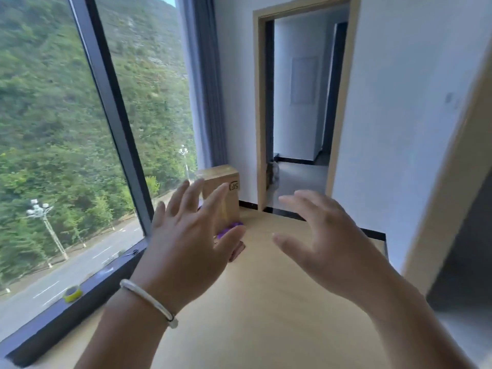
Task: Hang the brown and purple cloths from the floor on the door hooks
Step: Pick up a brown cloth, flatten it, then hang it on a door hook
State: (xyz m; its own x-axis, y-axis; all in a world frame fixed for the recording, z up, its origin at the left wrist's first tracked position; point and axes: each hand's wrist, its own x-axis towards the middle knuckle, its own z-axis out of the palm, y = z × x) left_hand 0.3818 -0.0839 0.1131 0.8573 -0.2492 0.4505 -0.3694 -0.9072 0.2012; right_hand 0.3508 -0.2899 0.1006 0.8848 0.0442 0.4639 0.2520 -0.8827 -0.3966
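A large window [66, 129] filled the left of the view, and a pale wooden floor [266, 302] ran ahead to an open doorway [300, 102]. A cardboard box [221, 187] was seen standing on the floor near the window corner. Both hands were held out in front, empty, with fingers spread and relaxed: the left hand [191, 235], with a bangle [149, 302] on its wrist, and the right hand [327, 235]. The purple cloth [229, 230] and the brown cloth [238, 253] were only partly seen past the left hand, lying on the floor beside the box. No door hooks were visible. The reach for the cloths was judged to be in hand; a downward reach and a grip on a cloth would be called for next.
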